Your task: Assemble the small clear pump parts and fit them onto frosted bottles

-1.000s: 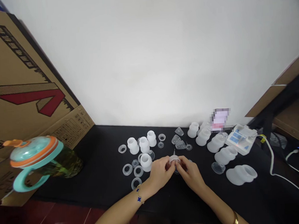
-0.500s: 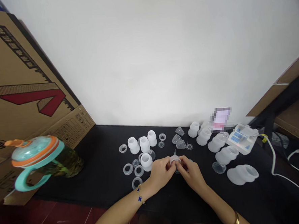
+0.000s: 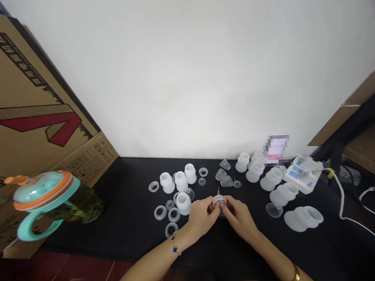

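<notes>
Pinching a small whitish ring cap (image 3: 219, 200): left hand (image 3: 203, 216) grips its left side, right hand (image 3: 241, 218) its right, fingertips close together on it. Cap is held over the front middle of the black worktop (image 3: 130, 241), thin clear spike pointing up from it. Left of left hand: loose rings (image 3: 161, 218) and upright white bottles (image 3: 184, 206). Right of right hand: clear disc (image 3: 274, 210), frosted bottles (image 3: 298, 219) in a row; standing or lying, can't tell, view skewed. Teal-lidded jug (image 3: 60, 200) far left. Beyond the hands, clear cones (image 3: 226, 181); behind everything, pale wall (image 3: 196, 72).
</notes>
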{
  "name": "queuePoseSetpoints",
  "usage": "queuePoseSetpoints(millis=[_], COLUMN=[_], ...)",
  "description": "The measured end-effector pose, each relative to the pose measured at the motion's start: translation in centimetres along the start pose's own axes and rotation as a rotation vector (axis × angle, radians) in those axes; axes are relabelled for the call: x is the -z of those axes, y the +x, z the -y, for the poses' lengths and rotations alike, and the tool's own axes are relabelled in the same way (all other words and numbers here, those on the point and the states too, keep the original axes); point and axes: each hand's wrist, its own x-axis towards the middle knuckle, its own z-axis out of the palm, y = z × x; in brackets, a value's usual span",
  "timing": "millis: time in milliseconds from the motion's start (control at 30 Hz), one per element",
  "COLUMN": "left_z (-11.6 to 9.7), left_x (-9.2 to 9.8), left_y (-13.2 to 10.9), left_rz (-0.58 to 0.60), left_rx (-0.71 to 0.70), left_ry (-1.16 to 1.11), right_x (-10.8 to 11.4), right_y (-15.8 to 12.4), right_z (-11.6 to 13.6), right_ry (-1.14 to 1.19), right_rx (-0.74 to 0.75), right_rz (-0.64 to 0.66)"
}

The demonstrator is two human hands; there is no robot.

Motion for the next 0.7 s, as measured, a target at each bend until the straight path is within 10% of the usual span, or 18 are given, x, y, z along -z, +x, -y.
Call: queuePoseSetpoints(millis=[700], left_z=[0.09], left_x=[-0.12], left_y=[0.00], left_rz=[0.015], left_rx=[0.030], left_ry=[0.019], right_x=[-0.48], right_y=[0.07], right_z=[-0.56], right_ry=[-0.087], right_rx=[0.011], right_rz=[-0.038])
